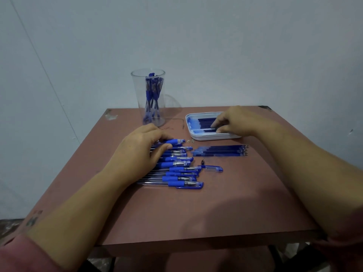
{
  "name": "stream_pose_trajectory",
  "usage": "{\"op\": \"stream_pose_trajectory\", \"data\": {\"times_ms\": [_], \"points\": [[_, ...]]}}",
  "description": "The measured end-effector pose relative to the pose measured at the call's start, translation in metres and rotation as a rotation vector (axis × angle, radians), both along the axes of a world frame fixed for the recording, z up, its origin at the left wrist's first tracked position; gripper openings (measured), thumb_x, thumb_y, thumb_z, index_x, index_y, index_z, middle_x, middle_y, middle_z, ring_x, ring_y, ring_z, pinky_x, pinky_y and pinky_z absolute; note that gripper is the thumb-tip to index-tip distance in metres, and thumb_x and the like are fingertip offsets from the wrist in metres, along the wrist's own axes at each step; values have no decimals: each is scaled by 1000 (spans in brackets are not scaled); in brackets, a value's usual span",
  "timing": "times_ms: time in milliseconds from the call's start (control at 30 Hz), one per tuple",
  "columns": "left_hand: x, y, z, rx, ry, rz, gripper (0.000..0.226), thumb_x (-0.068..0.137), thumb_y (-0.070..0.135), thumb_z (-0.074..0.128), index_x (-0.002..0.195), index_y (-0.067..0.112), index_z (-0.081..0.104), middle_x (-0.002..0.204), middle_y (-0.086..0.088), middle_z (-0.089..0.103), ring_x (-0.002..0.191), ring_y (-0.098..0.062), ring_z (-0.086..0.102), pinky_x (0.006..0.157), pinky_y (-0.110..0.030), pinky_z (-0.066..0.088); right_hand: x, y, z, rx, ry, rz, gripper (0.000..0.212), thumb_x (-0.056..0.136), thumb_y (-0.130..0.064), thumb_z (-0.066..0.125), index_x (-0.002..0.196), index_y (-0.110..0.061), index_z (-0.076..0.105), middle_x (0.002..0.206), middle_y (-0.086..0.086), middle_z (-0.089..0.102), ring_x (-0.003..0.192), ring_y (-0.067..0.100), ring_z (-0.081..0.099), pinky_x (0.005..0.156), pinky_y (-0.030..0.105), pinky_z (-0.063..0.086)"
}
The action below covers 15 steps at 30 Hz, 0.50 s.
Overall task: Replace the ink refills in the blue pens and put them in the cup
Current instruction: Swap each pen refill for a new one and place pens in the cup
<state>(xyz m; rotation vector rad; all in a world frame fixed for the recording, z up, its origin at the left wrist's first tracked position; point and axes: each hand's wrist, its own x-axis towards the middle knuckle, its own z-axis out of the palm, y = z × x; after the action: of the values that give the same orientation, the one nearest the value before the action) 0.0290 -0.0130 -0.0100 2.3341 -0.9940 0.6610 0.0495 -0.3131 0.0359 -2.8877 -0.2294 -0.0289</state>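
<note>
The blue pens point(176, 169) lie in a row on the table point(216, 209). The left hand point(141, 152) lies over the row, and its thumb and fingers pinch the farthest pen point(177, 141). The right hand point(235, 121) reaches into the white tray point(208, 137). Its curled fingertips touch the refills point(206, 122) there, but whether they grip one cannot be told. The clear cup point(149, 95), with pens inside, stands behind the row.

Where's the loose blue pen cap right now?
In the head view, the loose cap lies on the table, just right of the row of pens, nearer the person than the loose refills.
</note>
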Motion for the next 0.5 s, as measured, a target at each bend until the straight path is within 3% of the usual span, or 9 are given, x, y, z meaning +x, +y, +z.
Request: {"op": "stream_pose_trajectory", "data": {"times_ms": [200, 367, 500], "points": [[0, -2, 1, 17, -4, -16, 21, 91, 32, 63, 106, 21, 71, 96, 8, 64, 85, -9, 56, 77, -28, 49, 10, 0, -2, 11, 10, 20, 26, 88, -17, 70, 113, -22, 71, 91, -16, 61, 77, -7, 53, 65, 6, 34], [0, -1, 0, 9, -8, -14, 19, 91, 30, 65, 105, 21, 72, 94, 8, 63, 84, -8, 56, 76, -25, 47, 13, 0, 1, 27, 91, 32, 22, 89, -17, 67, 109, -24, 71, 102, -7, 69, 90, 9, 61, 80, 21, 46], [1, -1, -1, 7, -4, -8, 19, 90, 29, 65, 106, 20, 72, 95, 9, 63, 83, -7, 55, 76, -23, 45, 13, 2, 3, 30, 102, 21, 16, 89, -20, 67, 103, -26, 71, 100, -8, 68, 91, 8, 61, 73, 19, 44]]}}
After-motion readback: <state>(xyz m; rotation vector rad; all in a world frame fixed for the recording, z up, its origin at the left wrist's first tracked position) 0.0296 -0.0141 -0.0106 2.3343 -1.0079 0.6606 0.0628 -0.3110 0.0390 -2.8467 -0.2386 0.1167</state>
